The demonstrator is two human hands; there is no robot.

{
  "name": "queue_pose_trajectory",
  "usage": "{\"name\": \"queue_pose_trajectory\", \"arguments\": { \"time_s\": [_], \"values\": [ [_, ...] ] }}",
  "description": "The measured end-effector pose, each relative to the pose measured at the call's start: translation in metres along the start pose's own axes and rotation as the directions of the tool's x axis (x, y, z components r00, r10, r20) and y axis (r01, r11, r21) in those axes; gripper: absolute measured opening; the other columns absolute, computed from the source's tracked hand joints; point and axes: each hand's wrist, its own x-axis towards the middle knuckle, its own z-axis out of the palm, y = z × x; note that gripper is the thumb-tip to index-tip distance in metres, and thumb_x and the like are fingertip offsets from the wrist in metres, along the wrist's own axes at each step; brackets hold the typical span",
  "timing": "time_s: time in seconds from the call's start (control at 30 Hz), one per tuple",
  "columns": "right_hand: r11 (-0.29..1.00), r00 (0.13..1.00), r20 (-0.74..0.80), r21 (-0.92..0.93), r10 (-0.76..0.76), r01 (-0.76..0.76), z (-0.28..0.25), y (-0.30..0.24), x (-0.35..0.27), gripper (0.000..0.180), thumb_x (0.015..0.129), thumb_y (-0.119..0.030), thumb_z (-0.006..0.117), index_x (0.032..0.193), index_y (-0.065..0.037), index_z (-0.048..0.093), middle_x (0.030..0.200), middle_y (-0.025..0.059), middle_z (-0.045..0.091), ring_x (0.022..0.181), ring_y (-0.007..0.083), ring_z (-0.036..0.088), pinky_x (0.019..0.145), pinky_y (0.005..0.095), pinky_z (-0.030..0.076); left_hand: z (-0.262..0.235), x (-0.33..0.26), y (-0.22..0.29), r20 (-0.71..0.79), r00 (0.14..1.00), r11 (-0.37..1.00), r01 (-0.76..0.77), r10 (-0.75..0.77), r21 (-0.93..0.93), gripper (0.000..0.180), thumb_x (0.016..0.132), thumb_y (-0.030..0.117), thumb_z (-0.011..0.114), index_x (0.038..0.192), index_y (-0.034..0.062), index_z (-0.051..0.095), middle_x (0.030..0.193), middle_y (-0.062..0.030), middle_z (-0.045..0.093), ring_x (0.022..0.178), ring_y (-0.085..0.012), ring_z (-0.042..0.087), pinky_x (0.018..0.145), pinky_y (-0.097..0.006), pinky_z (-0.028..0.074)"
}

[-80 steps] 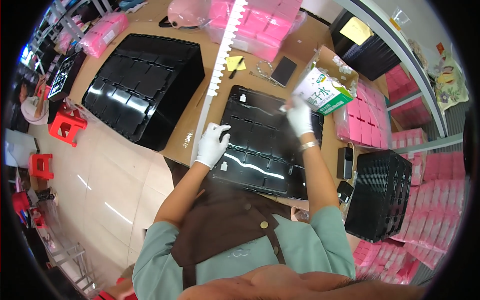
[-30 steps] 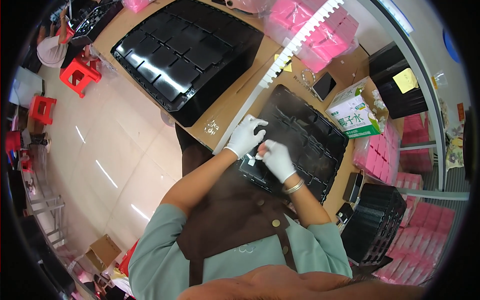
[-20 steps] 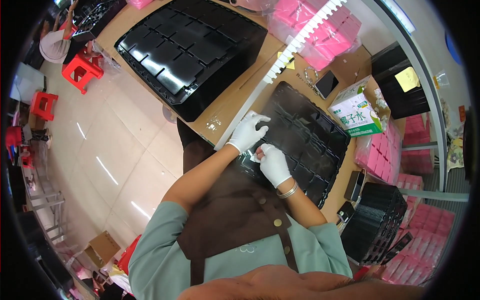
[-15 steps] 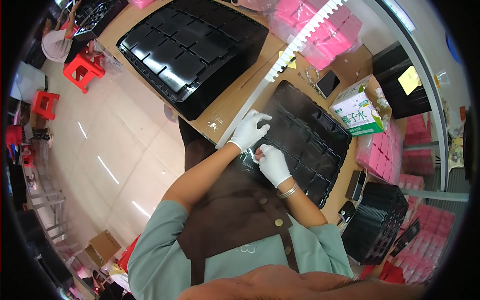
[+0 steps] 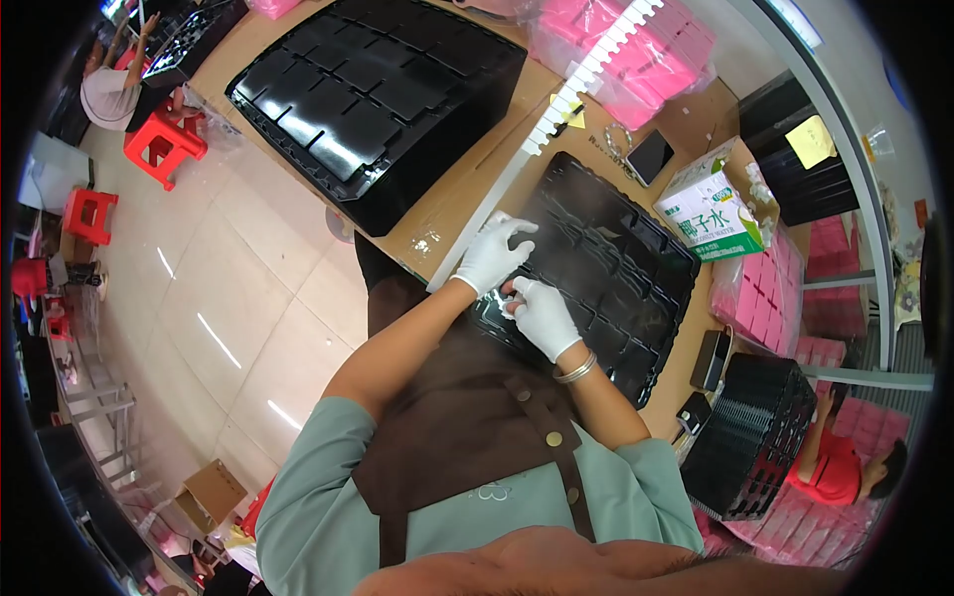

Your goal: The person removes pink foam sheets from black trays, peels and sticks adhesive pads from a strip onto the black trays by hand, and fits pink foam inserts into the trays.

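Observation:
A black plastic tray (image 5: 596, 243) with moulded compartments lies in front of me, its near left corner by my hands. My left hand (image 5: 494, 256), in a white glove, rests over the tray's left edge. Its fingers are bent but apart, with a gap between thumb and forefinger. Close beside it my right hand (image 5: 545, 316), also white-gloved, is closed in a pinch at the near left corner. Bare fingertips show there. A small whitish bit lies at the fingers, and I cannot make out what it is.
A tall stack of glossy black trays (image 5: 388, 94) stands at the far left. A white toothed bar (image 5: 556, 124) runs along the table's left side. To the right are a phone (image 5: 649, 159), an open carton (image 5: 711, 214), pink wrapped blocks (image 5: 760, 303) and another tray stack (image 5: 750, 437).
My right fingers have shifted slightly at the tray corner; my left hand stays nearly in place. A person in red has appeared at the lower right.

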Motion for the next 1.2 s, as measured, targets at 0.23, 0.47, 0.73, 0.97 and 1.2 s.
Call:
{"name": "queue_pose_trajectory", "arguments": {
  "time_s": [0.23, 0.47, 0.73, 0.97, 1.2],
  "values": [
    [0.998, 0.996, 0.078, -0.065, 0.031, -0.026, -0.005, 0.001, 0.001, 0.004, 0.079, -0.003, 0.06, 0.082, 0.0, 0.06, 0.076, 0.0207, 0.064, 0.076, 0.0368, 0.064, 0.07, 0.0424, 0.05, 0.002, 0.0, -0.003, -0.014, 1.0, 1.0, -0.019, 0.019, 0.005, 0.028, 0.081, 0.016, 0.069, 0.108, 0.0108, 0.067, 0.102, -0.0109, 0.058, 0.101, -0.0282, 0.057, 0.092, -0.036, 0.045],
    [1.0, 0.998, -0.061, -0.017, -0.027, 0.026, 0.007, 0.007, 0.005, 0.003, 0.078, -0.003, 0.059, 0.078, -0.001, 0.061, 0.076, 0.0198, 0.064, 0.076, 0.0363, 0.064, 0.071, 0.0427, 0.051, 0.0, -0.001, 0.004, -0.012, 1.0, 1.0, 0.011, -0.01, 0.022, 0.028, 0.081, 0.019, 0.068, 0.109, 0.0121, 0.067, 0.102, -0.0104, 0.057, 0.1, -0.0274, 0.057, 0.091, -0.035, 0.045],
    [0.992, 0.984, -0.135, -0.054, -0.12, 0.114, 0.011, 0.014, -0.008, 0.006, 0.077, 0.0, 0.06, 0.081, 0.001, 0.065, 0.074, 0.0153, 0.065, 0.069, 0.0276, 0.065, 0.066, 0.0354, 0.051, 0.001, 0.0, 0.004, -0.016, 1.0, 1.0, 0.0, 0.0, -0.005, 0.027, 0.081, 0.018, 0.068, 0.107, 0.0104, 0.067, 0.102, -0.0112, 0.057, 0.1, -0.0277, 0.057, 0.09, -0.035, 0.045],
    [0.982, 0.989, -0.144, 0.184, -0.018, 0.045, -0.015, 0.014, -0.004, 0.008, 0.08, 0.003, 0.057, 0.082, 0.002, 0.065, 0.07, 0.0083, 0.066, 0.065, 0.0127, 0.064, 0.059, 0.028, 0.051, 0.0, 0.0, -0.004, 0.001, 1.0, 1.0, 0.013, -0.013, 0.02, 0.028, 0.082, 0.02, 0.067, 0.109, 0.0123, 0.066, 0.106, -0.0126, 0.056, 0.104, -0.0292, 0.057, 0.092, -0.036, 0.045],
    [0.963, 0.988, 0.064, 0.223, 0.141, -0.152, 0.004, 0.004, -0.005, 0.006, 0.079, 0.0, 0.06, 0.083, 0.004, 0.063, 0.071, 0.0151, 0.064, 0.068, 0.0261, 0.067, 0.068, 0.0349, 0.053, 0.004, 0.0, 0.0, -0.02, 1.0, 1.0, -0.01, 0.011, 0.027, 0.027, 0.081, 0.013, 0.069, 0.108, 0.0093, 0.067, 0.103, -0.0108, 0.057, 0.101, -0.0256, 0.058, 0.091, -0.034, 0.047]
  ]
}}
